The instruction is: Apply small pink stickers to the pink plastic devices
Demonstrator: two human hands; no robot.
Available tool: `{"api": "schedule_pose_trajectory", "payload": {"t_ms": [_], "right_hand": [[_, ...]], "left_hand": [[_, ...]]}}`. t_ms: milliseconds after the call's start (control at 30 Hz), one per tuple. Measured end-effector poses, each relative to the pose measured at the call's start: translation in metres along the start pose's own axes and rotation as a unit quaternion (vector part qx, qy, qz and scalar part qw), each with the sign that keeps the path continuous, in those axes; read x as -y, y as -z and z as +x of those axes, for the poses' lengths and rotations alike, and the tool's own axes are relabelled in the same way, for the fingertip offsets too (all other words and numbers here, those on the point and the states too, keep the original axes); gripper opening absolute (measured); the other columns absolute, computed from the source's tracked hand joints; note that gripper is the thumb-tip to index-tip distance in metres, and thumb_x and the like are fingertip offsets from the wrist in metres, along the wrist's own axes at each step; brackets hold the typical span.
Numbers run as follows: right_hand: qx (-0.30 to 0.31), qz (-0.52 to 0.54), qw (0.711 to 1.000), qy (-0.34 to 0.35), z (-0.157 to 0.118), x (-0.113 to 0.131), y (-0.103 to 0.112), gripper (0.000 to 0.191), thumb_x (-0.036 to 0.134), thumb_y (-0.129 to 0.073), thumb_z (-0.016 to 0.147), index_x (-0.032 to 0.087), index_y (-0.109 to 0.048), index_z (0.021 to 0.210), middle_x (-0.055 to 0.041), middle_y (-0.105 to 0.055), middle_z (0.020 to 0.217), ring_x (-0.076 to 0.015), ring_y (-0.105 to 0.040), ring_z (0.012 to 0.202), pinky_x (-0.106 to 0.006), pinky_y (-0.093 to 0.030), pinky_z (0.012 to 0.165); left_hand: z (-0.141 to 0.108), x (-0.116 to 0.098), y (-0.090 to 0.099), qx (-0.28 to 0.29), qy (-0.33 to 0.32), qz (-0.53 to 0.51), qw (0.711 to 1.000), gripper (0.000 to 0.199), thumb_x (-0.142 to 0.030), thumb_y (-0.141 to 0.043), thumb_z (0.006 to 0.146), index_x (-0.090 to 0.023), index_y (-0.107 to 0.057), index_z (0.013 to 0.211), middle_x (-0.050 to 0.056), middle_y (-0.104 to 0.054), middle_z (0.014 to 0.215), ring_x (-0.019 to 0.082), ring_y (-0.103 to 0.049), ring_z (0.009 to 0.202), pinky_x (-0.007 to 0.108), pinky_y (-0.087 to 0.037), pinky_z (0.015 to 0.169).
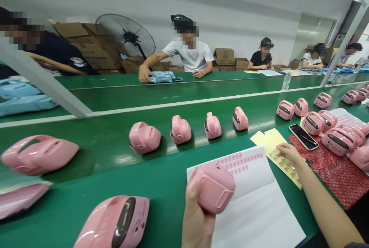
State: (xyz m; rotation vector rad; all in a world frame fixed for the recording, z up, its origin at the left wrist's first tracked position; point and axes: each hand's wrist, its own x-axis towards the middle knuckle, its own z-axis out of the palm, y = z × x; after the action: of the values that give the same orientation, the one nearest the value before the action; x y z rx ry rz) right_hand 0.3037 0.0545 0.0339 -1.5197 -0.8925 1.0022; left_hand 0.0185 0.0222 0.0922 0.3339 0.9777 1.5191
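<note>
My left hand point(197, 211) is wrapped round a rounded pink plastic casing point(217, 190), tilted so that a smooth side with an oblong slot faces me. Beneath it lies a white sheet point(245, 205) with rows of small pink stickers point(240, 159). My right hand point(290, 153) is over a yellow sticker sheet point(284, 163) with dark printed labels, thumb and forefinger pinched together. Whatever is between those fingertips is too small to make out. Another pink casing point(115, 221), with a carry handle and dark window, rests at the front left.
Several pink casings point(180, 129) stand in a row along the green bench point(161, 186). More crowd the right, by a phone point(304, 136) and red bubble wrap point(334, 175). A white post point(49, 79) rises at left. Co-workers point(190, 54) sit opposite.
</note>
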Motion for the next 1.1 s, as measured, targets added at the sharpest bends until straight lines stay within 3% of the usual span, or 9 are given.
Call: {"api": "schedule_pose_trajectory", "payload": {"t_ms": [133,233,367,800,867,967,1100], "right_hand": [[0.062,0.066,0.996,0.009,-0.031,0.026,-0.034,0.037,0.052,-0.072,0.049,0.019,-0.058,0.058,-0.0010,-0.056,0.067,-0.0132,-0.048,0.060,-0.027,-0.039,0.058],[0.133,0.105,0.985,0.025,-0.062,0.046,-0.073,0.035,0.049,-0.076,0.049,0.019,-0.059,0.054,-0.0038,-0.059,0.077,-0.0193,-0.054,0.081,-0.029,-0.041,0.071],[0.199,0.109,0.974,0.025,-0.087,0.060,-0.110,0.027,0.043,-0.077,0.051,0.020,-0.064,0.057,-0.0052,-0.055,0.089,-0.0243,-0.050,0.097,-0.032,-0.038,0.078],[0.208,0.061,0.976,0.008,-0.086,0.054,-0.121,0.018,0.034,-0.071,0.055,0.019,-0.063,0.058,-0.0040,-0.056,0.085,-0.0221,-0.053,0.088,-0.030,-0.041,0.071],[0.188,0.033,0.981,0.044,-0.087,0.050,-0.123,0.015,0.033,-0.069,0.059,0.019,-0.063,0.059,-0.0044,-0.056,0.085,-0.0220,-0.054,0.087,-0.031,-0.043,0.070],[0.112,-0.025,0.979,0.171,-0.092,0.041,-0.129,0.009,0.028,-0.065,0.067,0.020,-0.062,0.063,-0.0059,-0.054,0.087,-0.0230,-0.054,0.090,-0.034,-0.046,0.073],[0.028,-0.077,0.936,0.343,-0.097,0.029,-0.135,0.005,0.022,-0.059,0.076,0.021,-0.062,0.073,-0.0087,-0.053,0.091,-0.0234,-0.055,0.090,-0.040,-0.049,0.078]], "left_hand": [[0.002,0.008,-0.010,-0.015,0.005,0.008,1.000,0.037,-0.031,-0.072,0.063,-0.022,-0.062,0.097,-0.001,-0.062,0.087,0.014,-0.058,0.075,0.017,-0.050,0.055],[-0.001,0.016,-0.016,-0.044,0.017,0.011,0.999,0.035,-0.026,-0.069,0.069,-0.023,-0.059,0.102,0.000,-0.059,0.098,0.012,-0.057,0.080,0.016,-0.049,0.059],[-0.006,0.021,-0.019,-0.033,0.029,0.005,0.999,0.032,-0.020,-0.063,0.076,-0.024,-0.056,0.107,0.002,-0.058,0.102,0.013,-0.058,0.082,0.018,-0.050,0.062],[-0.009,0.019,-0.018,-0.047,0.026,0.001,0.999,0.037,-0.018,-0.063,0.076,-0.025,-0.054,0.112,0.003,-0.060,0.103,0.013,-0.061,0.079,0.020,-0.051,0.063],[-0.009,0.019,-0.017,-0.047,0.026,0.000,0.999,0.039,-0.019,-0.064,0.075,-0.025,-0.054,0.112,0.003,-0.060,0.103,0.014,-0.061,0.079,0.022,-0.052,0.063],[-0.009,0.020,-0.015,-0.042,0.022,0.000,0.999,0.040,-0.019,-0.066,0.073,-0.025,-0.054,0.111,0.002,-0.061,0.099,0.014,-0.062,0.077,0.024,-0.052,0.065],[-0.007,0.022,-0.015,-0.056,0.014,0.002,0.998,0.037,-0.018,-0.066,0.073,-0.025,-0.055,0.108,0.001,-0.062,0.095,0.013,-0.062,0.075,0.022,-0.051,0.067]]}}
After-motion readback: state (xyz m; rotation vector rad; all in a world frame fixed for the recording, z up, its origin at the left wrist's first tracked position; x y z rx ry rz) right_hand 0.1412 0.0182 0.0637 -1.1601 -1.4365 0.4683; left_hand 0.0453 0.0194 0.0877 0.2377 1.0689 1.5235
